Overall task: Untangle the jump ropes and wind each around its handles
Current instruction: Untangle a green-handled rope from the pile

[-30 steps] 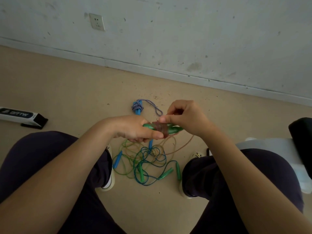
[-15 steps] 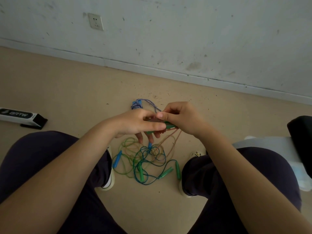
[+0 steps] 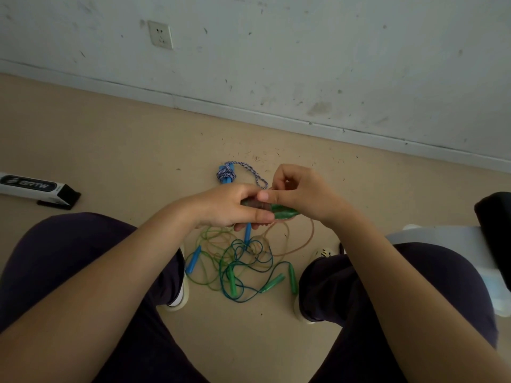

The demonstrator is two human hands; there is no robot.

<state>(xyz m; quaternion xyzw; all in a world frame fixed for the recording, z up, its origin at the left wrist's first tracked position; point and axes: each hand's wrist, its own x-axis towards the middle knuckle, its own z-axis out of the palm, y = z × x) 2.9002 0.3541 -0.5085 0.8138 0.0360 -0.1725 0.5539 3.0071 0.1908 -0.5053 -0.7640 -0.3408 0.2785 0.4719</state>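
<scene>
I note both hands holding the green handles (image 3: 279, 211), long axis three-to-nine: left hand (image 3: 229, 207) grips, right hand (image 3: 301, 193) pinches the brown rope (image 3: 301, 244).

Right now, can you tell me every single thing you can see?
Green handles: pair, brown cord wound round, held in both hands.
Brown cord: one, hanging to floor.
Tangled ropes: green and blue, floor between feet.
Wound rope: one, blue-white, floor beyond hands.
Box: one, white-black, floor left.
Socket: one, white, wall.
Left hand: grips handles.
Right hand: pinches cord.
</scene>
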